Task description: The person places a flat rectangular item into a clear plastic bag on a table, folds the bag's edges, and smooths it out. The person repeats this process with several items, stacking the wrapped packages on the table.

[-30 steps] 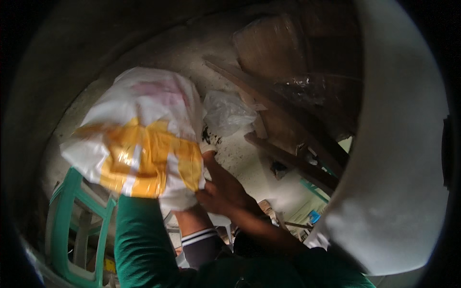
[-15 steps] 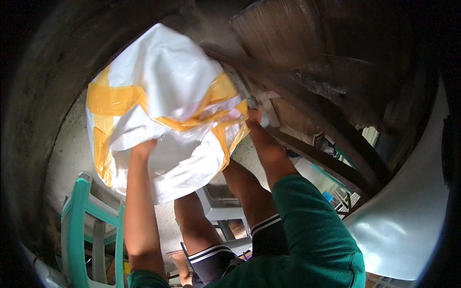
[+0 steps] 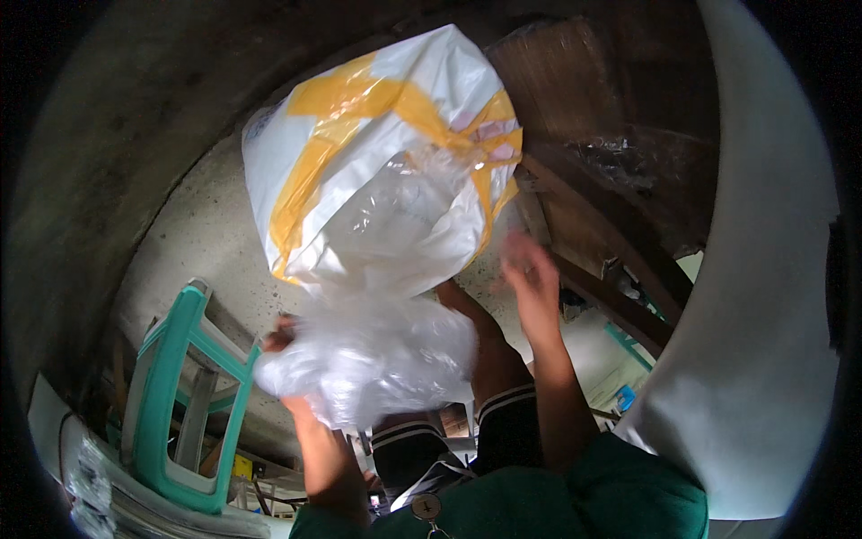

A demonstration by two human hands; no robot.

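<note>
A crumpled bundle of clear plastic point(image 3: 377, 359) hangs over my lap, blurred by motion. My left hand point(image 3: 284, 338) is closed on its left side, and the plastic partly hides the fingers. Just beyond it stands a big white sack point(image 3: 287, 189) with yellow tape strips, its mouth facing me. More clear plastic point(image 3: 391, 211) shows inside that mouth and seems to run down to the bundle. To the right, apart from the sack, my right hand point(image 3: 528, 262) holds nothing; its fingers look loosely apart, though smeared by motion.
A teal and grey frame, like a plastic stool point(image 3: 166, 386), lies on its side at the left. At the right, dark beams point(image 3: 620, 225) slope beside a plastic-wrapped brown board point(image 3: 557, 81). A large pale smooth surface point(image 3: 763, 341) curves along the right edge.
My left hand has come out of the sack's mouth toward me with the clear plastic. My right hand has let go of the sack's right rim and moved nearer. The sack appears farther right.
</note>
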